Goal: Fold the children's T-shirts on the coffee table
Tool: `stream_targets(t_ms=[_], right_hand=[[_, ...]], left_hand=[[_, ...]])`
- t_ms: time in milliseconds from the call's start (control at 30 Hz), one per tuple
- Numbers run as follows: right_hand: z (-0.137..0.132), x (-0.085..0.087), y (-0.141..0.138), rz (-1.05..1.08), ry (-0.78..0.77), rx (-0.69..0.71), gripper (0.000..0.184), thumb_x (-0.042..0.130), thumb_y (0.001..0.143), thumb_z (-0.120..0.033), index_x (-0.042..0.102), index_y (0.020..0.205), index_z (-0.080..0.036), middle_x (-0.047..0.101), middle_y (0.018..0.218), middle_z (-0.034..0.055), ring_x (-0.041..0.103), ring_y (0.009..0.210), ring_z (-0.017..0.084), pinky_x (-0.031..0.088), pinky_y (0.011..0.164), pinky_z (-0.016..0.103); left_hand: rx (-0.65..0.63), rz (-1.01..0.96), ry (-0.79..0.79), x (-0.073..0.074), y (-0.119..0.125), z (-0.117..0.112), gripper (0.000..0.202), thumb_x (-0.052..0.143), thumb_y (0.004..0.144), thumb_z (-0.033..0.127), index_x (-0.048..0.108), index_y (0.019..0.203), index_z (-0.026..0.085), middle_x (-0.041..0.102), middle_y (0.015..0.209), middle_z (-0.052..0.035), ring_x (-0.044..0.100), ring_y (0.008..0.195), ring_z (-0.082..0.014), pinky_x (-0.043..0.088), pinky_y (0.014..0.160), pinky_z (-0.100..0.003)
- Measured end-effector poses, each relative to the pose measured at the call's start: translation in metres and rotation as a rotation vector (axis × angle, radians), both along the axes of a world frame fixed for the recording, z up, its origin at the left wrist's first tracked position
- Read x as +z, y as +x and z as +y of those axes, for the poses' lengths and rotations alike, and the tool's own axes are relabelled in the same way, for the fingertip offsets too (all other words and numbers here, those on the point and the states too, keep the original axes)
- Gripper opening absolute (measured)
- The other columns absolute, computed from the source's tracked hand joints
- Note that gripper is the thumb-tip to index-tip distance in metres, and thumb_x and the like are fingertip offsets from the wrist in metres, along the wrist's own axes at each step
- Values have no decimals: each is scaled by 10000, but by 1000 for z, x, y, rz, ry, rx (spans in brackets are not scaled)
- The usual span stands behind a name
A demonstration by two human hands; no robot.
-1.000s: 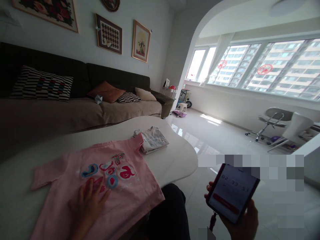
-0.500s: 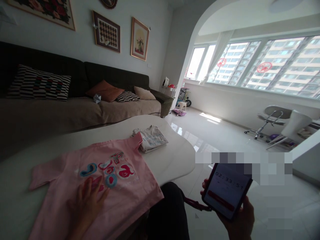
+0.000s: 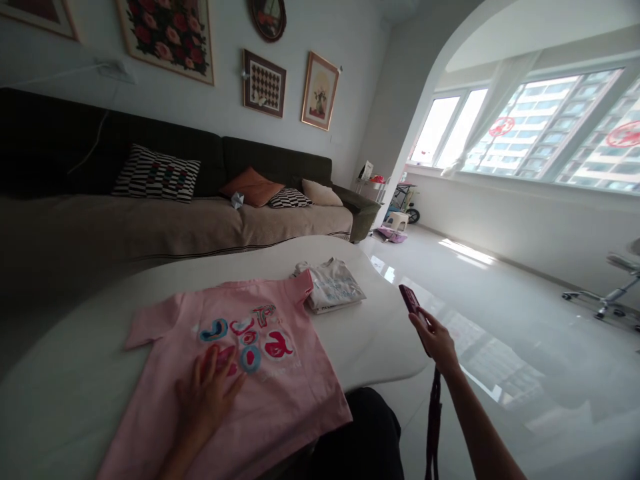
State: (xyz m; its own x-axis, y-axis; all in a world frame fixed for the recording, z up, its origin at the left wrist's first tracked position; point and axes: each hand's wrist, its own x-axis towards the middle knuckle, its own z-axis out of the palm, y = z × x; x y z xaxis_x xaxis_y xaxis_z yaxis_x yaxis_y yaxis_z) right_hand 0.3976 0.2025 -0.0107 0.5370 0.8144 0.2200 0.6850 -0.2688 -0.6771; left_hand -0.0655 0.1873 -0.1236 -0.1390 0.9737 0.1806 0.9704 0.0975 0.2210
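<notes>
A pink T-shirt (image 3: 295,407) with a colourful printed design lies spread on the white table, its lower edge hanging over the near side. My left hand (image 3: 207,397) rests flat on its front, fingers spread over the print. Off the table's right edge, my right hand (image 3: 436,340) grips a smartphone (image 3: 415,310) in a dark red case, turned nearly edge-on so its screen is hidden. A dark strap (image 3: 433,427) dangles from the phone. Beyond the pink shirt's sleeve sits a folded whitish T-shirt (image 3: 336,287) with faint lettering.
The white table (image 3: 380,347) has a curved edge above my dark-clothed knee (image 3: 365,433). Behind it stands a long sofa (image 3: 300,223) with several cushions. To the right is a glossy tiled floor (image 3: 500,300), with a wheeled chair (image 3: 607,300) at the far right.
My right hand has swung the phone up and away toward the table edge, turning its screen out of sight. The view has shifted left. My left hand stays on the pink T-shirt.
</notes>
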Motion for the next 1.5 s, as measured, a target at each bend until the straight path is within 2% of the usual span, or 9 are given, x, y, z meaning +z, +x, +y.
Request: stream_targets(t_ms=[300,633,800,900,1033,1133,1200,1367,1500], right_hand=[[122,-75,-21,-374,-365,-274,627,321,750,-673,446,1246,-309,433,1183,232,404,1073,403,308,737,549],[148,-121,-22,-396,-375,-274,643,275,762,-661,474,1227,-264,376,1218,283,352,1120,439,243,770,603],[144,-114,-18,-331,-359,-231,659,285,764,-656,441,1261,-251,328,1281,268,298,1171,458,237,803,625],[129,-96,-40,-356,-113,-154,646,293,795,-596,412,1278,-185,272,1334,254,248,1221,431,276,852,594],[87,-76,-129,-337,262,408,481,244,871,-419,468,1211,-163,437,1254,159,423,1155,253,387,895,398],[49,-81,-212,-425,145,951,433,306,876,-397,424,1266,-250,377,1352,80,338,1241,213,312,984,384],[31,-90,-252,-500,-33,1066,488,361,857,-432,342,1323,-289,256,1426,61,203,1306,251,263,997,455],[44,-91,-276,-433,-124,1043,431,440,826,-372,454,1241,-258,436,1319,59,346,1239,220,306,976,382],[99,-61,-255,-345,-32,634,376,382,844,-313,476,1167,-145,544,1149,125,508,1058,196,382,880,297]], left_hand=[[24,-11,-80,-4,0,4,514,380,814,477,319,1314,379,187,1460,-16,109,1322,-316,157,959,-609],[25,-12,-52,-4,0,-1,529,405,807,475,284,1319,410,174,1464,-4,113,1322,-319,155,969,-599],[20,0,-50,-1,1,-2,537,404,805,490,270,1320,419,169,1465,-13,128,1320,-315,165,964,-599],[13,-1,-49,1,0,-2,539,395,808,498,269,1325,409,173,1464,-23,116,1322,-318,153,966,-603],[18,-26,-62,1,2,-3,544,384,808,516,265,1327,405,173,1464,-26,99,1323,-330,134,965,-615],[28,-54,-71,4,4,-12,550,381,802,534,279,1325,398,174,1463,-33,91,1322,-341,144,962,-615],[49,-67,-92,10,4,-20,558,418,784,527,314,1315,389,198,1456,-39,117,1313,-357,170,944,-627],[164,-37,-36,32,-19,-20,460,385,827,422,443,1265,294,484,1284,-91,403,1164,-306,268,924,-570],[107,44,93,31,-44,16,453,346,848,417,424,1279,298,336,1399,-67,191,1296,-318,195,967,-576]])
